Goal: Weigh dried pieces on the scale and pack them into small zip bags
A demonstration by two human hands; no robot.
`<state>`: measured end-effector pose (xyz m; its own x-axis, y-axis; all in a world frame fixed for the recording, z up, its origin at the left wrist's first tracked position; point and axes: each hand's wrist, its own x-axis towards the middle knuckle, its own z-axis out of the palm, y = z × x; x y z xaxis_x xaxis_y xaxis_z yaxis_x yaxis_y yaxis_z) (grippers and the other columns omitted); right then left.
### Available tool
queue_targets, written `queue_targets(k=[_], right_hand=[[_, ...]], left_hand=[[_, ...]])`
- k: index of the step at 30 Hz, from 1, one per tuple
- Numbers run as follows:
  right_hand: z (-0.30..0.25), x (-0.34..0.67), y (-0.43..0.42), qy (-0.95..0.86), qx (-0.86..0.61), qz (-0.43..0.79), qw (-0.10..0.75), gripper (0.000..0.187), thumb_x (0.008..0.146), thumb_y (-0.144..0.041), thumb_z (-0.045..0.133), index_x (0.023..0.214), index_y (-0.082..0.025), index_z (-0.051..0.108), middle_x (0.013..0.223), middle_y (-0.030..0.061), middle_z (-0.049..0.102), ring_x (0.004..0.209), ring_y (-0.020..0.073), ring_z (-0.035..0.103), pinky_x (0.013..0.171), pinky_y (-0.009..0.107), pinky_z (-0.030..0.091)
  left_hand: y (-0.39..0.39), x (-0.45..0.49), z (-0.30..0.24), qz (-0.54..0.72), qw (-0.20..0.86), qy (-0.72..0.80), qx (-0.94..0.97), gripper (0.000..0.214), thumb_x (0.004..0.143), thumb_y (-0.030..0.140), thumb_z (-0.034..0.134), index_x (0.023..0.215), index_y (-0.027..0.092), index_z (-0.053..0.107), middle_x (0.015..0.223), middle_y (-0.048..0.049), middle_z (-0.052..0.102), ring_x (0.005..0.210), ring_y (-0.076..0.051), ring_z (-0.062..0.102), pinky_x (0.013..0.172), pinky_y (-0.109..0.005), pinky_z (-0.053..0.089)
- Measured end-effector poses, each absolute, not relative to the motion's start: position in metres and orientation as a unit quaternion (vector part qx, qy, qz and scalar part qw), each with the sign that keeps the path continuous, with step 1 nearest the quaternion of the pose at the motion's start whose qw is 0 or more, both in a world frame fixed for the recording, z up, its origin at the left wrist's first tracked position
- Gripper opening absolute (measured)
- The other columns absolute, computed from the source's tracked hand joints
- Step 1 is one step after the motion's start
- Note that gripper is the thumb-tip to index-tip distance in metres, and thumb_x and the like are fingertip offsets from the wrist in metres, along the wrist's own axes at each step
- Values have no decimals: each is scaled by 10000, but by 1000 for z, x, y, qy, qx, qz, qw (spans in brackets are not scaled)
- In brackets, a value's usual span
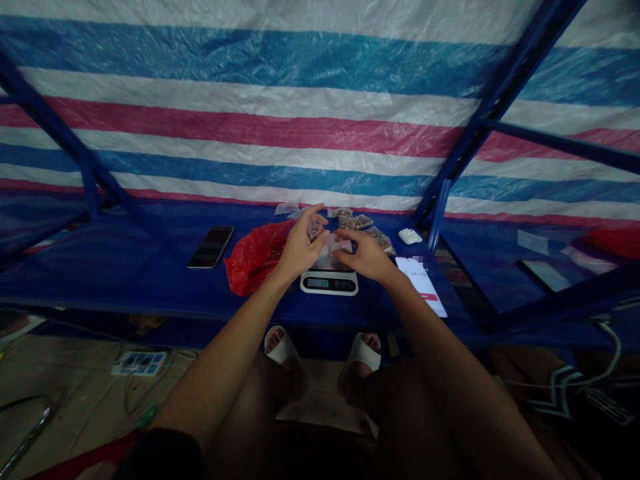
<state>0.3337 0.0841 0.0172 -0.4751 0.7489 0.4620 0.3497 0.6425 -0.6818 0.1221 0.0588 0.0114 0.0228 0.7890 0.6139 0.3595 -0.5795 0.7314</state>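
A small white digital scale sits in front of me on the blue table, its display lit. Above its pan is clear plastic, apparently a small bag. My left hand curves around a clear plastic bag between fingers and thumb; its contents are too blurred to tell. My right hand is over the pan's right side, index finger and thumb apart with a gap between them. A red plastic bag lies open left of the scale, with small brownish pieces inside. Several filled clear bags lie behind my right hand.
A dark phone lies at the left, a lit phone at the right, and a white earbud case behind it. Blue metal posts and a striped tarp stand behind. Another person's leg is at the right.
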Motion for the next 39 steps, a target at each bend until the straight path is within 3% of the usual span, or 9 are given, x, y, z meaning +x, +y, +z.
queue_targets(k=[4,7,12,15,22,25,29,35,39], right_hand=[[16,339,80,-808,-346,279,387,520,838,-336,862,1332,-191,793,1314,154,836,1182,327,795,1064,516,631],[16,344,78,-786,-369,277,412,435,918,-442,815,1288,-214,801,1316,144,836,1201,328,785,1056,537,624],[17,351,80,-761,-399,267,436,354,962,-481,737,1169,-209,830,1228,135,853,1144,324,787,980,510,628],[12,353,82,-750,-410,279,437,362,947,-493,733,1150,-211,833,1184,129,859,1117,327,788,969,510,622],[3,355,88,-740,-413,289,445,375,941,-525,730,1127,-214,827,1151,127,856,1078,315,786,961,501,611],[2,356,90,-749,-404,286,441,356,942,-497,715,1106,-203,831,1122,122,861,1039,294,790,950,475,613],[1,358,90,-756,-404,274,436,324,956,-474,709,1098,-211,832,1127,112,862,1032,284,787,955,462,614],[1,359,88,-762,-403,272,428,312,956,-469,702,1088,-220,836,1105,102,866,1016,285,789,956,464,612],[2,358,87,-766,-402,266,425,316,955,-471,695,1081,-222,843,1117,104,868,1042,293,791,978,475,607]], left_hand=[[60,119,9,551,224,414,689,609,1115,469,556,1652,215,426,1467,-202,720,1253,-296,765,1116,-518,601],[59,116,8,563,241,390,688,577,1138,506,501,1635,218,448,1526,-223,697,1236,-291,781,1083,-499,620],[71,120,24,608,225,383,658,486,1091,536,637,1475,240,594,1329,-145,798,998,-210,814,893,-351,656],[92,128,44,618,219,413,632,370,1078,468,683,1372,247,643,1150,-79,826,803,-159,782,766,-280,628],[151,140,63,530,266,448,669,269,1045,134,633,1307,187,607,1140,-98,831,1009,-185,790,963,-325,597],[165,139,57,479,265,480,686,133,1053,146,608,1179,169,646,1137,-112,835,1069,-203,785,992,-343,585],[175,131,50,426,202,476,742,58,977,208,729,963,161,760,1100,-100,845,1093,-236,772,1062,-378,563],[175,118,48,411,161,480,758,159,955,245,749,1027,166,865,1125,-104,864,1079,-252,773,1030,-368,564],[164,113,50,321,201,483,790,144,882,214,772,987,181,865,1000,-58,864,963,-220,774,941,-325,572]])
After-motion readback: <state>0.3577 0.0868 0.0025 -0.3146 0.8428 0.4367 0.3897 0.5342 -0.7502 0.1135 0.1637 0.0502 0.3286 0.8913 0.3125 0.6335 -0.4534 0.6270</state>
